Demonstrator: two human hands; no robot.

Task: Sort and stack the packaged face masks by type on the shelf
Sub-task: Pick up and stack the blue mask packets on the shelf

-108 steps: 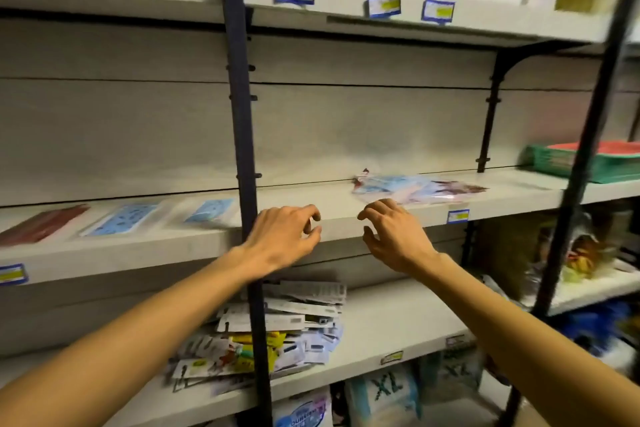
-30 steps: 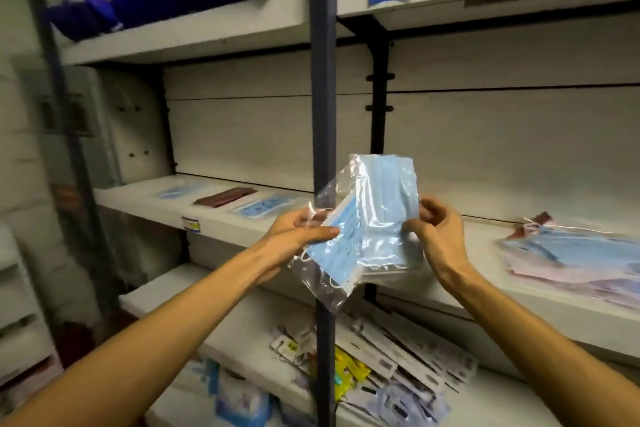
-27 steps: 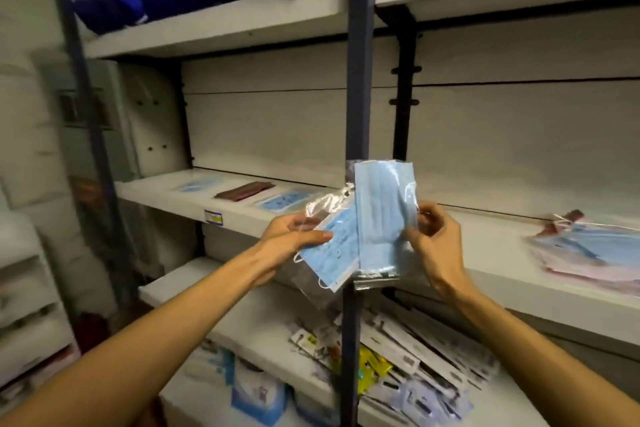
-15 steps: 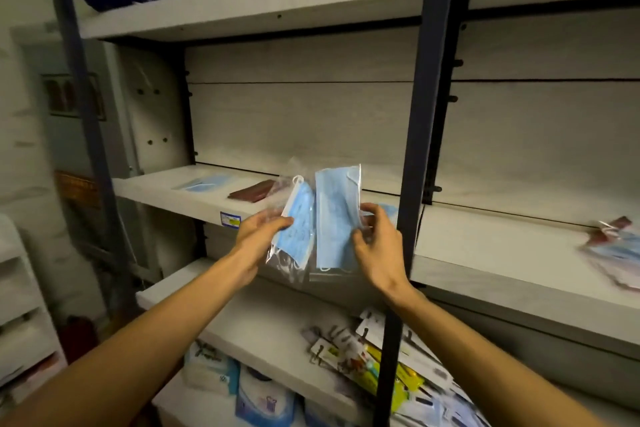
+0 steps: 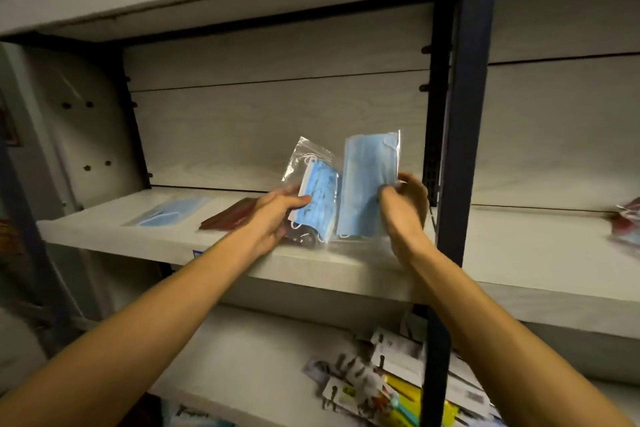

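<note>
The left hand (image 5: 277,215) pinches a patterned blue mask packet (image 5: 317,198) by its lower left edge, while the right hand (image 5: 403,210) curls round the right edge of a plain blue mask packet (image 5: 369,184); both packets stand upright, side by side, just above the shelf (image 5: 166,243). On the shelf to the left lie a flat blue mask pack (image 5: 169,217) and what seems a dark red pack (image 5: 230,218), partly hidden by the left hand.
</note>
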